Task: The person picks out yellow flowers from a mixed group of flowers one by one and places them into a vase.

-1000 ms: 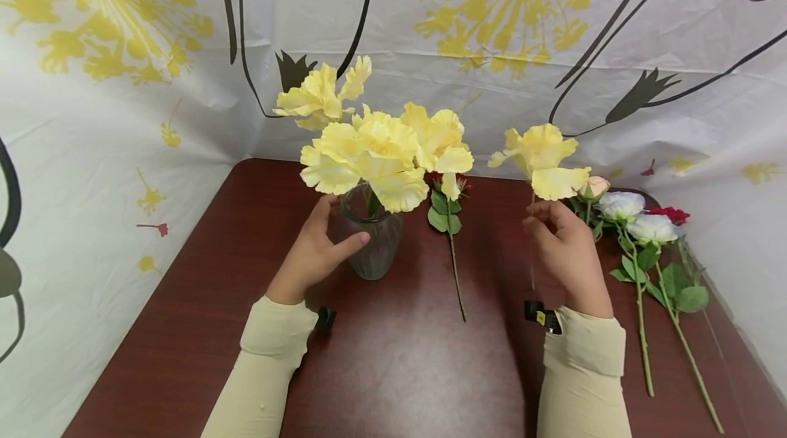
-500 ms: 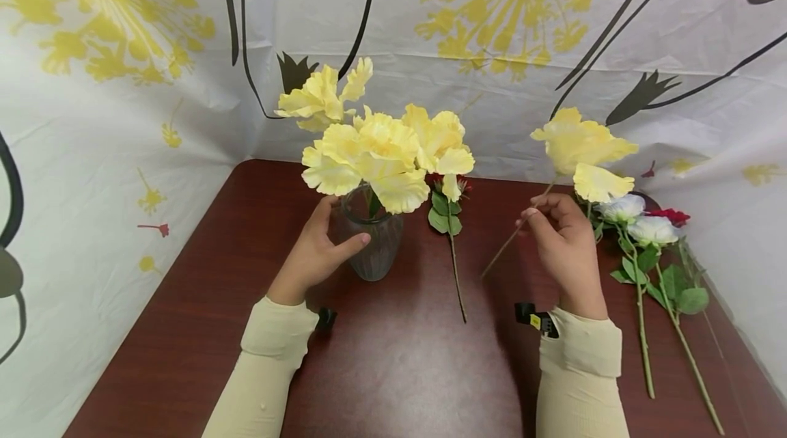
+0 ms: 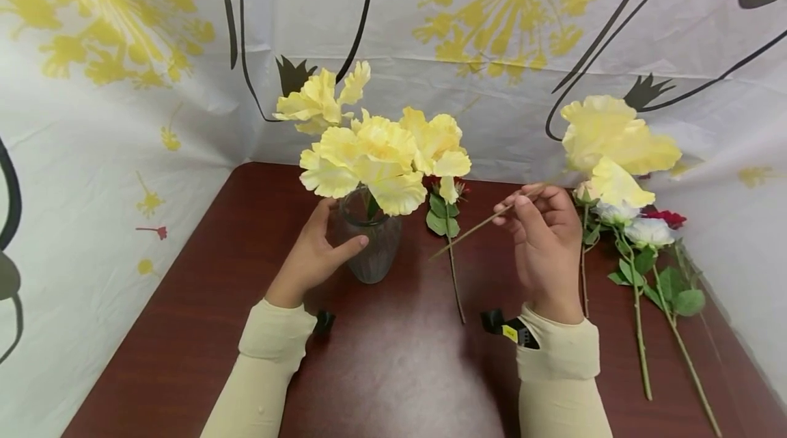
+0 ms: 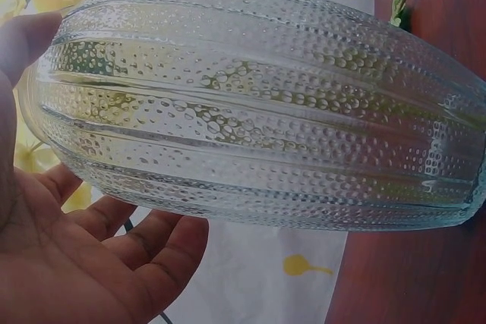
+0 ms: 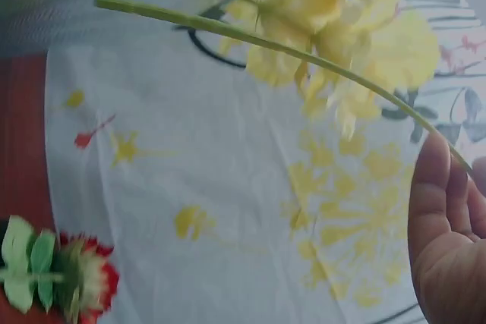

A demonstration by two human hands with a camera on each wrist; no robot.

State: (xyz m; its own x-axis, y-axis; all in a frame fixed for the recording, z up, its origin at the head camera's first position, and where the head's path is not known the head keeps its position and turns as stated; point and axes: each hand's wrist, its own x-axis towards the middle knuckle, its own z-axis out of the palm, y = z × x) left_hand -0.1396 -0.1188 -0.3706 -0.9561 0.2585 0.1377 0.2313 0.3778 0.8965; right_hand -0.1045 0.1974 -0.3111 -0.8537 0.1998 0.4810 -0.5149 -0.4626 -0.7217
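A clear textured glass vase (image 3: 372,247) stands upright on the table with several yellow flowers (image 3: 369,151) in its mouth. Around its left side, near the neck, my left hand (image 3: 313,253) holds it with thumb in front and fingers behind. The ribbed, dimpled glass fills the left wrist view, fingers (image 4: 163,256) along its side. My right hand (image 3: 547,247) pinches the stem of another yellow flower (image 3: 615,141) between thumb and fingertips. That flower is tilted, bloom to the upper right, its bare stem end (image 5: 114,5) pointing down left toward the vase.
A red flower with green leaves (image 3: 443,216) lies right of the vase, its bloom partly hidden. On the right lie white roses (image 3: 648,231), a pale pink rose (image 3: 586,192) and a red flower (image 3: 667,218). A patterned white sheet (image 3: 393,21) hangs behind the brown table (image 3: 393,370).
My right hand has moved slightly left and turned the yellow flower from upright to strongly tilted, so its stem end swings up and left. My left hand stays at the vase.
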